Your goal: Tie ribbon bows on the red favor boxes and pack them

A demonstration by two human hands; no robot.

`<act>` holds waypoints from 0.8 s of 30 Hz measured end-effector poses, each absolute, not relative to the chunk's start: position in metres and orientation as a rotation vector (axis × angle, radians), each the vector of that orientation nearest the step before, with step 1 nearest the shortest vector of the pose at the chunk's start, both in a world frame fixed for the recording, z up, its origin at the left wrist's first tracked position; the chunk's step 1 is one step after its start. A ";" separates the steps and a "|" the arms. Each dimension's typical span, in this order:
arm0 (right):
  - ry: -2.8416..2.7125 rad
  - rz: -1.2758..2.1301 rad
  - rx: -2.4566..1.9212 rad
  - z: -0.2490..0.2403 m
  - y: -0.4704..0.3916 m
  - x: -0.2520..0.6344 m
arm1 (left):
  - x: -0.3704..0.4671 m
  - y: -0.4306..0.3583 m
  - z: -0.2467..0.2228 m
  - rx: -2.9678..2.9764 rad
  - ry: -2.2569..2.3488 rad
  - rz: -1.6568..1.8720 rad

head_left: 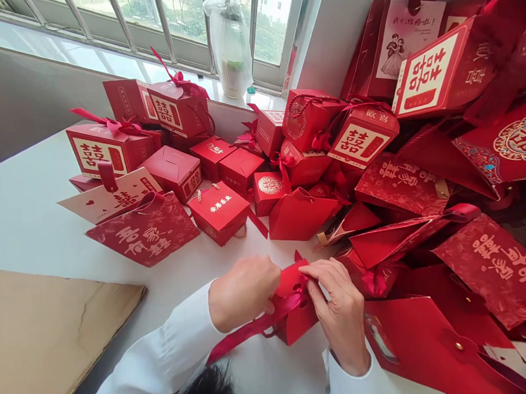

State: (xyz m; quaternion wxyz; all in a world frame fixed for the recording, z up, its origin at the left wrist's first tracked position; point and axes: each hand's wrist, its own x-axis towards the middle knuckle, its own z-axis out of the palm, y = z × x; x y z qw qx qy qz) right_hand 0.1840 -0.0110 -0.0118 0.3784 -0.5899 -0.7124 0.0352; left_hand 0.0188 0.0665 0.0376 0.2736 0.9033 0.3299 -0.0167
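A small red gift box (302,328) sits on the white table in front of me, with holes in its folded top. A dark pink satin ribbon (286,307) runs over the top, and one long tail hangs down toward the lower left. My left hand (244,293) is closed in a fist at the box's left side, its thumb against the ribbon; the other fingertips are hidden. At the upper right of the box my right hand (339,310) pinches the ribbon close to the holes between thumb and fingers.
Several finished red boxes (218,212) stand beyond my hands. A pile of red gift bags (484,267) crowds the right side. Brown cardboard (40,326) lies at lower left. On the windowsill stands a cup in a plastic bag (233,54). Dark hair (211,388) shows at the bottom edge.
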 end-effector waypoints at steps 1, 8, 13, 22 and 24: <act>-1.808 0.050 -1.509 -0.011 -0.010 0.184 | 0.020 0.067 0.039 2.446 0.879 -0.104; -1.754 -0.248 -1.627 -0.002 -0.024 0.199 | 0.020 0.072 0.049 2.501 0.907 -0.163; -1.687 -0.302 -1.746 0.003 -0.046 0.203 | 0.020 0.074 0.053 2.439 0.845 -0.102; -1.326 0.361 -2.006 -0.004 -0.059 0.196 | 0.033 0.054 0.042 2.532 1.099 -0.337; -1.193 0.572 -2.020 -0.013 -0.060 0.195 | 0.034 0.057 0.039 2.538 1.091 -0.319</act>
